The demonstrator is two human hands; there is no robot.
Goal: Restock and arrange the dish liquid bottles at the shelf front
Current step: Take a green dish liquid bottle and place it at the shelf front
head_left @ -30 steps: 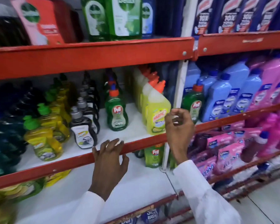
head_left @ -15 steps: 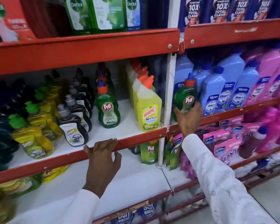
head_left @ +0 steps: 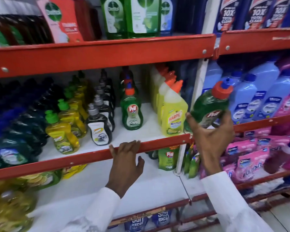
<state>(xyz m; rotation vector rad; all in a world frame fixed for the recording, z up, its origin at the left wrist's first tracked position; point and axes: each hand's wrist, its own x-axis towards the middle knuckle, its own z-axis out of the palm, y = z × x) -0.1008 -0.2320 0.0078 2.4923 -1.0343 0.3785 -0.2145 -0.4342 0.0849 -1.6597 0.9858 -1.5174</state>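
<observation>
Right hand (head_left: 211,136) grips a green Pril bottle (head_left: 209,108) from below, tilted, cap (head_left: 222,90) up and to the right, held in front of the white upright. Left hand (head_left: 124,158) unclenched, fingers hooked over the red shelf lip (head_left: 65,162). Above the left hand, a second Pril (head_left: 131,113) stands upright; the Harpic (head_left: 173,114) sits between the hands, possibly touching the right thumb.

Green Pril bottle (head_left: 208,106), orange cap, tilted right, held off the shelf
</observation>
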